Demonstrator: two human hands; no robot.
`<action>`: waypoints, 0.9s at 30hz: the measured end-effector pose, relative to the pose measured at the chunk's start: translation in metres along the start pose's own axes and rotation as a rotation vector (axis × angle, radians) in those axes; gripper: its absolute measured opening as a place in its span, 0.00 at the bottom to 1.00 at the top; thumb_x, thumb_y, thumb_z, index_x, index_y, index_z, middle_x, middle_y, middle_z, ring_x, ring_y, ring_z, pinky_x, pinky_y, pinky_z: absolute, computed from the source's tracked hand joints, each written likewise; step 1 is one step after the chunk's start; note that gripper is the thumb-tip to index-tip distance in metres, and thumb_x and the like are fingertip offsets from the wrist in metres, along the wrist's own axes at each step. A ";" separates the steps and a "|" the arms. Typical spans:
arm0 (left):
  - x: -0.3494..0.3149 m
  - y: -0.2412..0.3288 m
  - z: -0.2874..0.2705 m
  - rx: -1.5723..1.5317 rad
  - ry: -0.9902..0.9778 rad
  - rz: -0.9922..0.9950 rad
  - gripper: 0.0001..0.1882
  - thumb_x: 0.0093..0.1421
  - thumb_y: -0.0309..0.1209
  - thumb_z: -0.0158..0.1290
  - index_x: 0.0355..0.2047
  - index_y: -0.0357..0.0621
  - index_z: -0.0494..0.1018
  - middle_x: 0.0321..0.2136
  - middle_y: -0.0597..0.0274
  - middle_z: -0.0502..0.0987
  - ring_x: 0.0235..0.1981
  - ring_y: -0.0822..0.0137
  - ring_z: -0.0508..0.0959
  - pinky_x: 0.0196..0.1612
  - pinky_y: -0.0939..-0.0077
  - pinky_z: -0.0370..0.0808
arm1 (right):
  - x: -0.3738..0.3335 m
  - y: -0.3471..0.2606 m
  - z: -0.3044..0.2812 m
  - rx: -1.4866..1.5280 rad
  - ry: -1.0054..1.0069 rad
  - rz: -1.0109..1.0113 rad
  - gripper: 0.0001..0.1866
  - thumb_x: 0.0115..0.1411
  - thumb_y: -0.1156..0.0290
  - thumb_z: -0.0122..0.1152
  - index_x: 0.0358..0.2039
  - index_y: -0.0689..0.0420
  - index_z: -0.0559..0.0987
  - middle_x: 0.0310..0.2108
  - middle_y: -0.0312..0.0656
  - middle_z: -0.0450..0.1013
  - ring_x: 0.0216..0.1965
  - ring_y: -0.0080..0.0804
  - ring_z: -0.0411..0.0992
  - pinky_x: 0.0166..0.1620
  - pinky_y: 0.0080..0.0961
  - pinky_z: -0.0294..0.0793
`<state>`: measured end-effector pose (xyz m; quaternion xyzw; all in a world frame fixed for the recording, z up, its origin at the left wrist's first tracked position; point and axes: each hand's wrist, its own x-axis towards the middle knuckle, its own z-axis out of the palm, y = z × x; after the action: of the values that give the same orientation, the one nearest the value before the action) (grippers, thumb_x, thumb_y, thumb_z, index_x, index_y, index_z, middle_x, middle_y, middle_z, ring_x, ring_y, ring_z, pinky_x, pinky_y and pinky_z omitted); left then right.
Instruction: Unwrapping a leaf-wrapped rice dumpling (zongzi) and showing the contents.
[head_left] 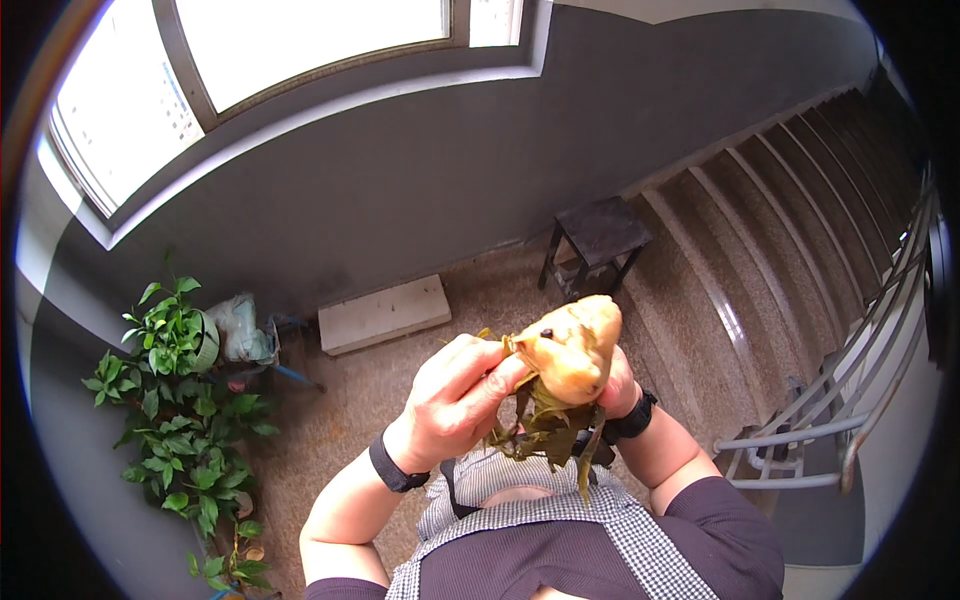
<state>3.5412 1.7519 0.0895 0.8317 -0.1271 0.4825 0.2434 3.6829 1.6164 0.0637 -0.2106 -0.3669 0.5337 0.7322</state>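
Observation:
A pale yellow sticky rice dumpling [578, 345] with a dark spot is up in front of my chest, its upper part bare. Green-brown wrapping leaves [550, 430] hang loose below it, with ragged strips drooping toward the apron. From the left, my left hand [455, 395] is closed in a pinch, thumb and finger on a leaf edge beside the dumpling. My right hand [622, 385] grips the dumpling and its leaves from the right and below. Part of its fingers is hidden behind them. Both wrists wear black bands.
A dark stool [603, 228] stands by the wall, near stairs [740, 230] rising to the right. A metal railing [800, 438] curves along the right side. On the floor ahead lies a pale block [385, 315]. Leafy potted plants [180, 430] line the left, below a window [310, 45].

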 end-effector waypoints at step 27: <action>-0.017 0.025 0.009 0.191 -0.071 -0.069 0.17 0.34 0.16 0.54 0.30 0.31 0.73 0.25 0.54 0.70 0.22 0.58 0.72 0.24 0.70 0.71 | 0.023 0.014 0.024 -0.383 0.407 -0.229 0.19 0.58 0.72 0.61 0.48 0.65 0.71 0.40 0.37 0.73 0.39 0.17 0.70 0.45 0.16 0.70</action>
<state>3.5279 1.7251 0.0778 0.8716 -0.0602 0.4541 0.1749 3.6598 1.6406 0.0767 -0.4050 -0.3279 0.3156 0.7930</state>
